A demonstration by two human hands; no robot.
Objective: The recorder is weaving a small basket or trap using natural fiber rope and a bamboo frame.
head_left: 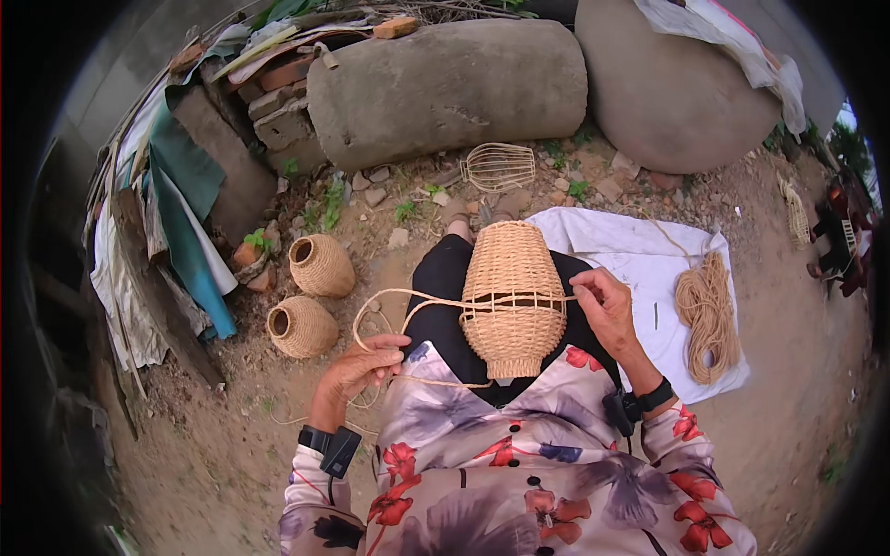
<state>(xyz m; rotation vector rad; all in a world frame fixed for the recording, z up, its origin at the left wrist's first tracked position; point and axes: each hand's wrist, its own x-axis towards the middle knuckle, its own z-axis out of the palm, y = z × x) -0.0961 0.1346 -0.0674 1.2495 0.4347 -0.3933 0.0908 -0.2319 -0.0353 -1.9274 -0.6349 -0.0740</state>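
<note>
A woven basket (508, 255) of tan cord lies across my lap, its narrow rim toward me. Around its middle runs an open band where bare upright ribs show. Tan cord (422, 298) crosses this band and loops out to the left. At the basket's right side, my right hand (607, 310) is closed, pinching the cord between thumb and fingertips. My left hand (366, 366) is to the left of the basket, its fingers curled on the looped cord. Some of the loop hangs below it, and a strand runs to near the basket's rim.
Two finished-looking cord baskets (320, 266) stand on the ground at left. A bare basket frame (499, 168) lies beyond my feet. To the right, a coil of cord (707, 320) rests on a white cloth (640, 361). Large stone cylinders (450, 88) and stacked bricks line the back.
</note>
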